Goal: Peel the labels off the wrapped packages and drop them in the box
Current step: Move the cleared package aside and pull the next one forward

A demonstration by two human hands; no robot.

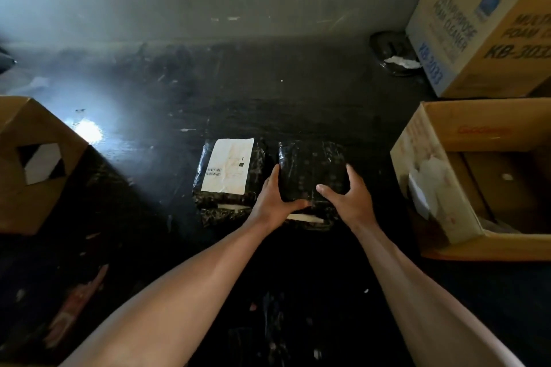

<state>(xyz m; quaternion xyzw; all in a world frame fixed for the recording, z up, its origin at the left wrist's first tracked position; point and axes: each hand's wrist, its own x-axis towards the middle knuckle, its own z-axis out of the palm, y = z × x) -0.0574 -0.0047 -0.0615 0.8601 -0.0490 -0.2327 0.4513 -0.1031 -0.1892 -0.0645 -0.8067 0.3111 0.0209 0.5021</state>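
While both bare hands close around it from either side, a dark wrapped package (313, 170) lies on the black floor (167, 92), its upper face showing no label; the left hand (274, 197) presses its fingers along the package's left edge with the thumb curled across the near end, and the right hand (346, 197) cups the right edge with its thumb resting on top, so the two together clamp the package between them. Just beside it to the left, nearly touching, lies a second wrapped package (229, 205) that carries a white label (228, 165) with dark print on its top face. An open cardboard box (432, 188) stands to the right, near the right hand, with pale crumpled paper scraps (429, 176) inside. Behind it stands a closed printed carton (489, 27), and another cardboard box (35, 197) with a cut hand hole sits at the left
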